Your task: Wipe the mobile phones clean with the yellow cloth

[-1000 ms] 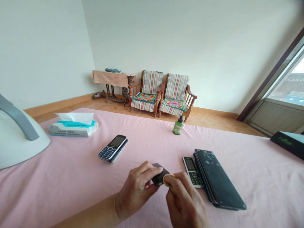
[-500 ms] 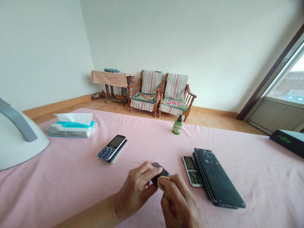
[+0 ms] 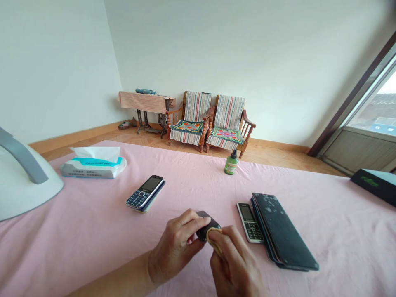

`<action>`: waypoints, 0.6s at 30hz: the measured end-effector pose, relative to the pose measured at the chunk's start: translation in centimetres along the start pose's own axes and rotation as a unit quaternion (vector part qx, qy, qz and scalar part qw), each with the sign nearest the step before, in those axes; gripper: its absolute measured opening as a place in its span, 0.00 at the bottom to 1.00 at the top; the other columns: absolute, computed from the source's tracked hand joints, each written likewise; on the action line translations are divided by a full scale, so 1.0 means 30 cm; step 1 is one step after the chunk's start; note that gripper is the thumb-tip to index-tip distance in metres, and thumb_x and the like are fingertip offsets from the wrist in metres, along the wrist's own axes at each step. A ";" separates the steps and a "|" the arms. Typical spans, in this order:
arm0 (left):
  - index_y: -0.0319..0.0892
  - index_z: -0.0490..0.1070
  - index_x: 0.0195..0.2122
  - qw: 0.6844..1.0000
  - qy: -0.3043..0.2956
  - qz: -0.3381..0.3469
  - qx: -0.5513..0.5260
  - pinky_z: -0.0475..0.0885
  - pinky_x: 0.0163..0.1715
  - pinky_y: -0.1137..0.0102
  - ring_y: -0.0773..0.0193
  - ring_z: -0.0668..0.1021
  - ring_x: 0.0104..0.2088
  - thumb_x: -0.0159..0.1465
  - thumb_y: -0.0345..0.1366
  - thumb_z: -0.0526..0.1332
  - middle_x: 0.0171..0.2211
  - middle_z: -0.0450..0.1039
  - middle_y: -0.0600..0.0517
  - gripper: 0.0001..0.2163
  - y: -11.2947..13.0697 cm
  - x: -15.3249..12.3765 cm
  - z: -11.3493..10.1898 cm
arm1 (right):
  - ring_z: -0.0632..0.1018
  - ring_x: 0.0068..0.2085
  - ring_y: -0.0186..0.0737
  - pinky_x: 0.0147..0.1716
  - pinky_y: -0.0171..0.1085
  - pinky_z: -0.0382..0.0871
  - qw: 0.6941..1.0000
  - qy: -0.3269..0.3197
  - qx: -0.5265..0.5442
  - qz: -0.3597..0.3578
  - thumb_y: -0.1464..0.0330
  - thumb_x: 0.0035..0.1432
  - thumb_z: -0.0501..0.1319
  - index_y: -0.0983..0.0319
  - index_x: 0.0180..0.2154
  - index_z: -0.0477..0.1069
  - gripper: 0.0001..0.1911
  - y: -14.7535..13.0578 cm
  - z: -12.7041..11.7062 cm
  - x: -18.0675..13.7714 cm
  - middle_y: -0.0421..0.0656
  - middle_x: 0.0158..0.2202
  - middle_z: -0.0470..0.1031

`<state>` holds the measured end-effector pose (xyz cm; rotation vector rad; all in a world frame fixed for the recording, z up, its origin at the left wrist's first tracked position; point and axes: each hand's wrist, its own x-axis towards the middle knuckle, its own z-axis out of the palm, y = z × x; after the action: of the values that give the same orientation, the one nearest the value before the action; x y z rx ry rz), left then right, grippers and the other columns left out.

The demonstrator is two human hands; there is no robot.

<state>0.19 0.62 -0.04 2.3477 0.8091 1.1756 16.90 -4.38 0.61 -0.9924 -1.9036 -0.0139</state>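
Near the front of the pink-covered table, my left hand [image 3: 179,243] grips a small dark phone [image 3: 202,225] between thumb and fingers. My right hand [image 3: 235,262] is closed around a folded yellowish cloth [image 3: 215,243] and presses it against the near right corner of that phone. Much of the dark phone is hidden by my fingers. Right of my hands, a keypad phone [image 3: 250,222] with a pale edge lies beside a stack of large dark smartphones [image 3: 284,231]. To the left, a dark blue keypad phone [image 3: 145,192] rests on top of another flat device.
A green spray bottle [image 3: 231,163] stands by the far edge of the pink cloth [image 3: 102,235]. At the left are a tissue pack [image 3: 93,165] and a white appliance with a grey handle [image 3: 27,181]. A black box [image 3: 374,185] sits at the right edge.
The cloth in my right hand has shifted slightly on the dark phone's corner. My left hand keeps its hold; the other things stay in place.
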 end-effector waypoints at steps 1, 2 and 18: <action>0.42 0.68 0.49 1.000 0.003 0.000 0.000 0.68 0.25 0.76 0.70 0.70 0.26 0.63 0.30 0.59 0.34 0.68 0.51 0.13 0.000 0.001 0.000 | 0.76 0.32 0.35 0.30 0.30 0.72 1.000 -0.004 0.003 -0.003 0.82 0.54 0.51 0.63 0.44 0.67 0.17 0.000 0.000 0.000 0.45 0.33 0.70; 0.42 0.68 0.49 1.000 0.005 0.000 0.000 0.69 0.25 0.76 0.70 0.70 0.26 0.63 0.30 0.59 0.33 0.68 0.51 0.13 0.001 0.002 0.000 | 0.76 0.32 0.35 0.31 0.30 0.73 1.000 -0.005 0.005 0.003 0.82 0.55 0.51 0.63 0.44 0.67 0.17 0.000 0.000 0.000 0.45 0.33 0.70; 0.42 0.69 0.50 1.000 -0.003 -0.005 -0.015 0.69 0.26 0.76 0.69 0.72 0.27 0.63 0.29 0.59 0.35 0.69 0.50 0.13 -0.001 -0.003 0.001 | 0.77 0.35 0.38 0.35 0.33 0.74 1.000 0.002 -0.025 0.002 0.81 0.58 0.50 0.65 0.49 0.67 0.19 0.017 -0.003 -0.001 0.48 0.36 0.71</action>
<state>0.15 0.59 -0.13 2.3192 0.7936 1.1687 17.30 -4.09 0.46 -1.0289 -1.9059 -0.0626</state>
